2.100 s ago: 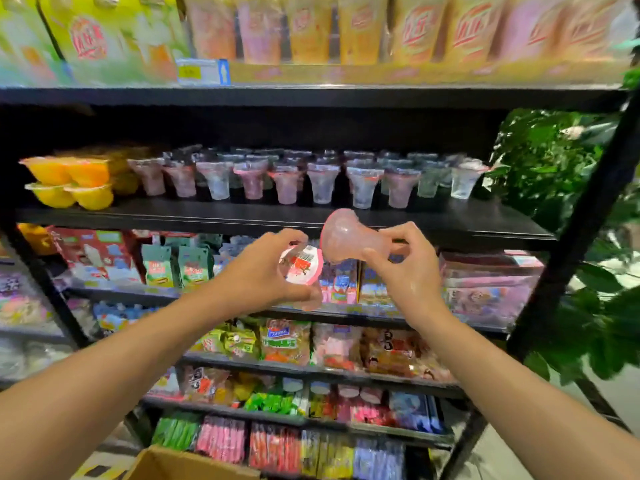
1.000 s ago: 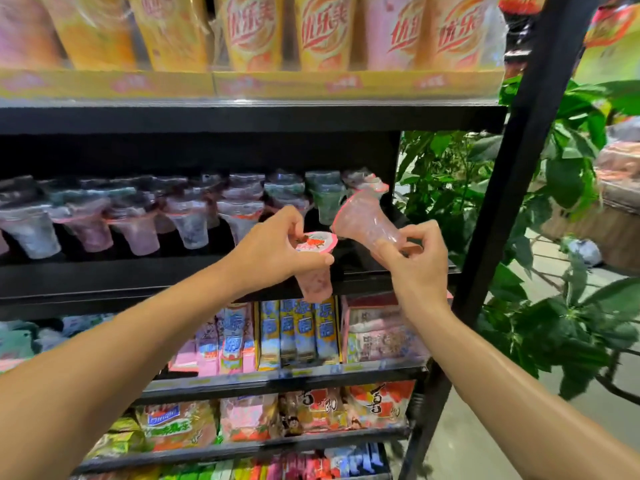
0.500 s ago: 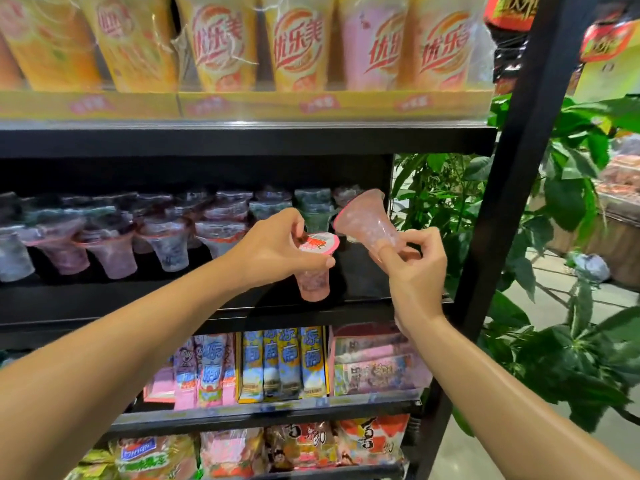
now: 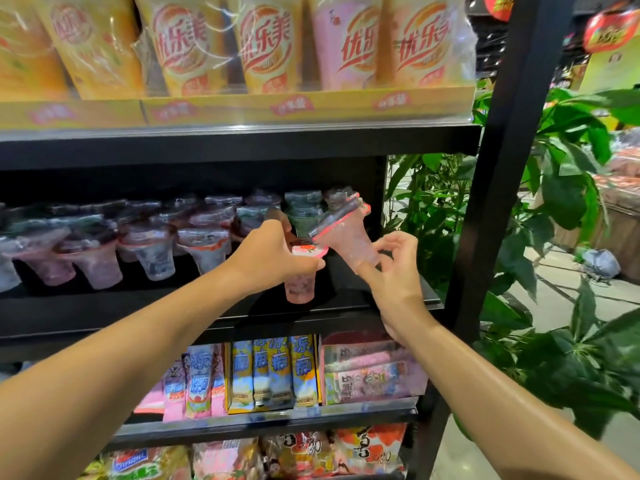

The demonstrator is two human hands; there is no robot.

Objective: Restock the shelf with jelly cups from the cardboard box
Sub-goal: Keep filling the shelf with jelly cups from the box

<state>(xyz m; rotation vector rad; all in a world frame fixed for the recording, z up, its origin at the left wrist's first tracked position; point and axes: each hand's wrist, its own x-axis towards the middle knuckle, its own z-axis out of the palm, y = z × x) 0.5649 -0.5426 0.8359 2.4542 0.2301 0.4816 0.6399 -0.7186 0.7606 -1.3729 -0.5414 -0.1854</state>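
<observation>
My left hand (image 4: 268, 256) grips a pink jelly cup (image 4: 300, 284) by its rim, upright, just above the right end of the black middle shelf (image 4: 214, 308). My right hand (image 4: 391, 268) pinches a second pink jelly cup (image 4: 346, 237) at its narrow base, tilted with its lid toward the left and up. Rows of jelly cups (image 4: 145, 237) with pink and clear bodies stand on the shelf to the left and behind. The cardboard box is out of view.
Tall drink cups (image 4: 263, 43) in yellow trays fill the shelf above. Snack packets (image 4: 273, 372) sit on the shelves below. The rack's black upright post (image 4: 498, 188) stands at the right, with a leafy green plant (image 4: 568, 209) beyond it.
Both hands have carried their cups forward and right, toward the right end of the middle shelf. The camera view has swung right and closer; the left cup now hangs just above the shelf.
</observation>
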